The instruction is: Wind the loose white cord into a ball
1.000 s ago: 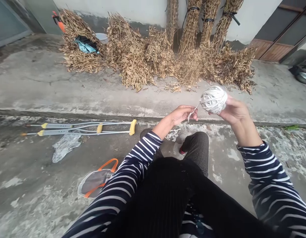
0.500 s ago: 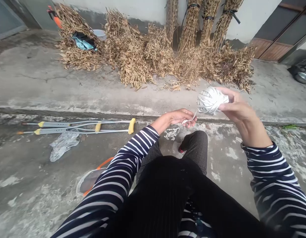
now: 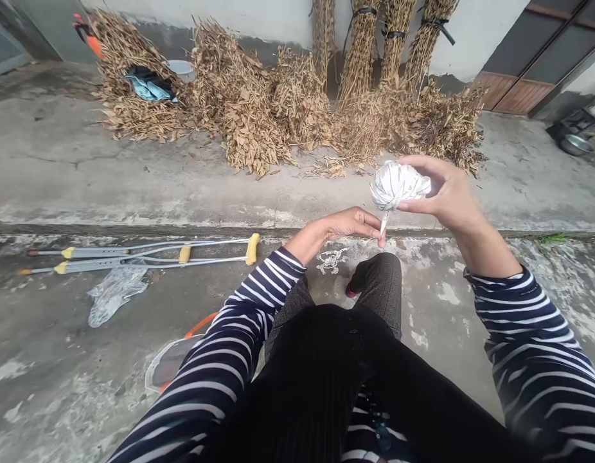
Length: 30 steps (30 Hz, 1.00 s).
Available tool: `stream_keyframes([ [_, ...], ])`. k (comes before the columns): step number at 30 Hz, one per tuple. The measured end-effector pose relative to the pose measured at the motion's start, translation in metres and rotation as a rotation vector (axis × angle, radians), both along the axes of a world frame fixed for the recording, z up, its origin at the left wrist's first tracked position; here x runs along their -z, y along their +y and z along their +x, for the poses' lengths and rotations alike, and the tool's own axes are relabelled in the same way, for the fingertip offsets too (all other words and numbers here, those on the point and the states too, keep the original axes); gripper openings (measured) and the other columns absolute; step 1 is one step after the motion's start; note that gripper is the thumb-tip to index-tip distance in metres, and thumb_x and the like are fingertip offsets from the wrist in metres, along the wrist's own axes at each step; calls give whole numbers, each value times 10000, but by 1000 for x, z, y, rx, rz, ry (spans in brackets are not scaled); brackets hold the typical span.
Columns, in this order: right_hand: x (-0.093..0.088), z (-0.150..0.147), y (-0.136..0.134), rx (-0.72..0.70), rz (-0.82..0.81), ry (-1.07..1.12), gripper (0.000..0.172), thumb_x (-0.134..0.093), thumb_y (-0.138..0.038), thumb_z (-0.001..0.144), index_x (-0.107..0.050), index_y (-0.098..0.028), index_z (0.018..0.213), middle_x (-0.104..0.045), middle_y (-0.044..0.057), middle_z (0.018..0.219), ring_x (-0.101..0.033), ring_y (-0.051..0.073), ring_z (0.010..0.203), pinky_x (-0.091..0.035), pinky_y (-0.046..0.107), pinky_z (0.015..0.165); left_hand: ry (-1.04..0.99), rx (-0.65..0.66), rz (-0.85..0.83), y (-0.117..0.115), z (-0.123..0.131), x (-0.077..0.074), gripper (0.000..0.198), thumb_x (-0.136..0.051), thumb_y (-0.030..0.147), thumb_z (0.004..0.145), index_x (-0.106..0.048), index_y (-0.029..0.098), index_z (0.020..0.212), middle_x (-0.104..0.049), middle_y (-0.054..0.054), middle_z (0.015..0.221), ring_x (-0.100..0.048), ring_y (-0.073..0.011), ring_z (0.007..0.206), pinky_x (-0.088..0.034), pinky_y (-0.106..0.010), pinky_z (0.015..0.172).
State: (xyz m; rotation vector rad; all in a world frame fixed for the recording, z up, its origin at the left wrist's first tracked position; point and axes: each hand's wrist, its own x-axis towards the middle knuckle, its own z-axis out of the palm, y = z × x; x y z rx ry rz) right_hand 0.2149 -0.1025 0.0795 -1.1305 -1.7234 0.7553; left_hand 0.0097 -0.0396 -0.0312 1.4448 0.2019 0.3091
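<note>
Grip, two hands: right hand (image 3: 452, 193) clasping the white ball (image 3: 398, 185), left hand (image 3: 351, 223) pinching the strip (image 3: 384, 223). White ball: aloft, turned since a second ago. Strip: now leaving the underside rather than the left; short, near-vertical, apparently with little slack.

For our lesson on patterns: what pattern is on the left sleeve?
The left sleeve has white stripes on navy; the head view shows it best.
</note>
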Motion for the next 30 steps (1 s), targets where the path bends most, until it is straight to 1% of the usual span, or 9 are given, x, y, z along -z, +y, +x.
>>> stream_keyframes([
  [2,13,3,5,10,18,-13,670,-1027,-400,531,-775,-268,1137,-717,60,1260,-644,316,1239,-502,533,1170,-22,-65,25,-3,0,-1,342,-878,459,793,-843,141,912,-810,-110,993,-726,-213,1023,-489,-352,1023],
  [4,26,7,9,24,40,-52,701,-1010,-461,560,-761,-266,1185,-714,66,1277,-643,320,1255,-502,539,1169,-32,-101,-15,-7,1,4,366,-871,470,807,-837,128,933,-808,-126,1017,-719,-209,1013,-484,-351,1001],
  [10,48,12,13,81,260,-273,750,-928,-631,665,-720,-280,1294,-687,87,1360,-608,345,1326,-450,615,1209,-193,-102,-381,-24,9,34,456,-918,497,757,-710,109,874,-760,-112,816,-735,-212,836,-518,-326,809],
  [14,61,13,15,84,336,-363,701,-871,-643,745,-683,-298,1325,-656,93,1393,-583,348,1363,-448,615,1214,-262,-157,-503,-33,10,39,417,-915,425,772,-660,115,884,-711,-76,723,-731,-208,751,-514,-301,713],
  [18,70,11,15,99,360,-381,674,-883,-598,754,-668,-299,1319,-651,103,1376,-577,362,1359,-467,622,1191,-157,-217,-547,-33,9,44,373,-877,383,814,-646,113,929,-679,-48,681,-677,-163,610,-398,-244,536],
  [21,65,10,12,132,387,-342,682,-883,-628,742,-672,-312,1309,-646,96,1385,-554,369,1387,-419,645,1227,-59,-292,-486,-25,12,55,381,-865,379,825,-677,95,995,-706,-53,724,-665,-140,596,-407,-237,556],
  [24,53,7,10,143,385,-286,716,-876,-679,723,-679,-307,1302,-647,98,1390,-541,371,1405,-422,641,1229,3,-594,-272,-13,16,61,235,-813,251,850,-723,97,1001,-776,-90,893,-728,-157,798,-512,-272,783],
  [27,45,5,13,134,350,-224,778,-888,-699,691,-671,-293,1319,-647,99,1390,-573,360,1367,-465,619,1199,-41,-931,55,-3,18,52,259,-757,103,826,-770,136,1083,-787,-92,1161,-701,-185,1110,-491,-320,1044],
  [30,44,3,21,92,279,-119,794,-932,-637,665,-664,-292,1328,-654,84,1373,-608,341,1322,-496,597,1172,-140,-983,157,1,23,34,415,-740,130,843,-745,196,1253,-736,-93,1340,-663,-214,1216,-542,-343,1027],
])
